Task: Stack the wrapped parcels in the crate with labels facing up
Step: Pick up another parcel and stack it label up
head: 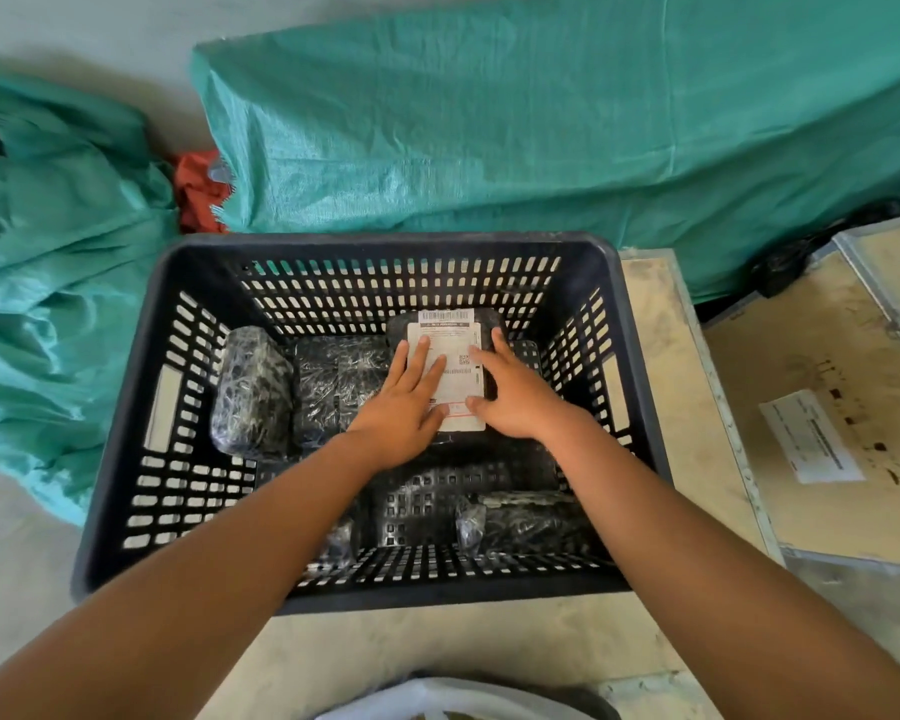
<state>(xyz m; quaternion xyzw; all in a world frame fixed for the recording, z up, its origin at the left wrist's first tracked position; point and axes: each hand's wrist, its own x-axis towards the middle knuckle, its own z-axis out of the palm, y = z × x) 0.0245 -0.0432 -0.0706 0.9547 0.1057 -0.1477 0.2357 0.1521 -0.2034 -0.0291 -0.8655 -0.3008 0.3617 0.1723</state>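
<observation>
While both hands rest inside the dark slatted crate [126,407], the head view records: labelled parcel [448,376], far-right area of the crate floor, white label up, long axis running away from the person. Left hand [406,402] flat, fingers spread on the label's left half; right hand [510,392] flat, fingers loosely spread on its right edge. Neither pinches. Unlabelled-side parcels: one [253,392] at left, one [341,381] just beside the labelled parcel, one [526,522] nearer the person. Judgement: seating step; both hands equally near.

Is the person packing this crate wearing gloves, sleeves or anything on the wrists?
No. The left hand and right hand are bare, with no gloves, rings, watch or bands visible. Both forearms are uncovered to the bottom of the picture, so no sleeve shows.
</observation>
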